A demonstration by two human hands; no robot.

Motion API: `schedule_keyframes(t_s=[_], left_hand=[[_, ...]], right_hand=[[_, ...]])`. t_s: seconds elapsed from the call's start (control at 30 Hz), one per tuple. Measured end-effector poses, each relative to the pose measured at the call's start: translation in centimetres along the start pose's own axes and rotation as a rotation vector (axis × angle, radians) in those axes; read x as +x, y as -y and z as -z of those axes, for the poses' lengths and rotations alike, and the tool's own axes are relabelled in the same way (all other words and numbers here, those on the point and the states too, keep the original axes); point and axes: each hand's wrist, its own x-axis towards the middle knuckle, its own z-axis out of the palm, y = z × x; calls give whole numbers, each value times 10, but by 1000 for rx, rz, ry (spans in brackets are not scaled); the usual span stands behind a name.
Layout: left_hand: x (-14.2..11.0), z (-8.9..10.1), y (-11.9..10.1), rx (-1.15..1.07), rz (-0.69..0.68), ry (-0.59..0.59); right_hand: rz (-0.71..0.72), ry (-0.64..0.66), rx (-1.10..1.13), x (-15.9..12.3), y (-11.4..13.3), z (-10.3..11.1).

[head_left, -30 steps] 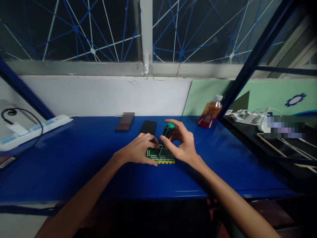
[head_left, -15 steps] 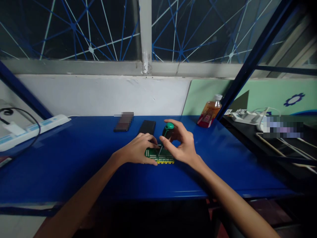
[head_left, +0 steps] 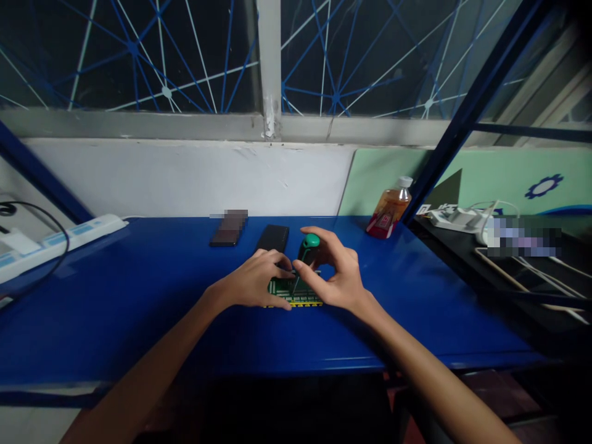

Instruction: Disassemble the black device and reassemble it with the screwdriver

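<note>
A small green circuit board (head_left: pixel 300 297) with a yellow front edge lies on the blue table (head_left: pixel 139 308). My left hand (head_left: pixel 256 280) rests on the board's left side, fingers curled down and pressing it. My right hand (head_left: pixel 335 274) pinches a screwdriver with a green and black handle (head_left: pixel 308 245), held nearly upright, its thin shaft pointing down onto the board between my two hands. The tip's exact contact point is hidden by my fingers.
Two dark phones (head_left: pixel 228 229) (head_left: pixel 272 237) lie behind the board. An orange-filled bottle (head_left: pixel 388 209) stands at the back right. A white power strip (head_left: pixel 60 237) with a black cable sits far left. A blue post and a side bench with cables (head_left: pixel 509 246) are on the right.
Both hands stay on the board and screwdriver. The right fingers have shifted slightly around the handle, and the view has drifted a little to the right.
</note>
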Motion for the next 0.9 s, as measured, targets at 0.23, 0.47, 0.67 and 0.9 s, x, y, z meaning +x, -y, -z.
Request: schedule_keyframes(t_s=[0.23,0.47,0.67,0.9], left_hand=[[0,0,-1,-4,-17,-15],[0,0,-1,23,4,-21],[0,0,-1,34,2,-19],[2,1,-5,-35,9,-73]], right_hand=[[65,-28,-77,0,-2,-1],[145,44,-139,0,0,3],[139,0,-170,-1,-2,1],[128,42,-201,-4,-3,0]])
